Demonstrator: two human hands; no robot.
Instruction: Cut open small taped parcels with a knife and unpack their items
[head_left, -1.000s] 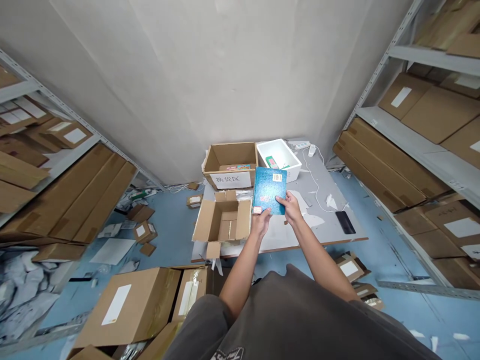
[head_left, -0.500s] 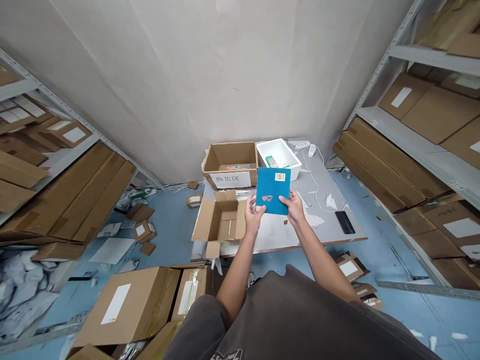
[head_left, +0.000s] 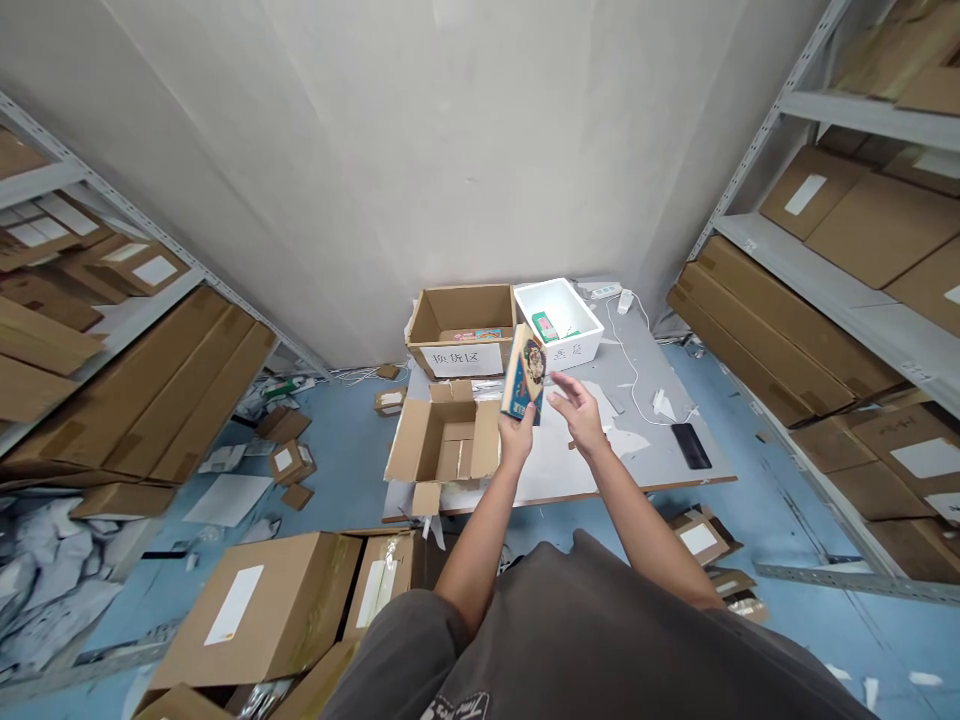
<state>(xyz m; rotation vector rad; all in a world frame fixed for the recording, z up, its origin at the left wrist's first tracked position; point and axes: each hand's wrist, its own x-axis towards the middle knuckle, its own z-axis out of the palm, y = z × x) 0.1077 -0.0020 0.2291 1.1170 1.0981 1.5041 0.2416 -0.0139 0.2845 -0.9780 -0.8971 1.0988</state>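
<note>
A book [head_left: 525, 375] with a blue and cream illustrated cover is tilted upright above the table, its pale page edges facing left. My left hand [head_left: 517, 436] grips it at the lower end, thumb on the cover. To the right of the book, my right hand [head_left: 579, 412] is apart from it, fingers spread and holding nothing. Just left of my left hand stands an open cardboard box [head_left: 431, 440] with its flaps out. Behind the book are a larger labelled cardboard box [head_left: 461, 358] and a white foam box [head_left: 581, 350] with green-and-white items inside.
On the table [head_left: 555, 470] lie a black phone [head_left: 690, 446], a white cable and a power strip [head_left: 604, 291]. Shelves with cartons flank both sides. Large cardboard boxes [head_left: 262, 600] stand at the lower left, and small boxes and papers litter the blue floor.
The book has been turned from its plain blue back to show its illustrated cover and page edges. My right hand has let go of it; my left hand keeps hold.
</note>
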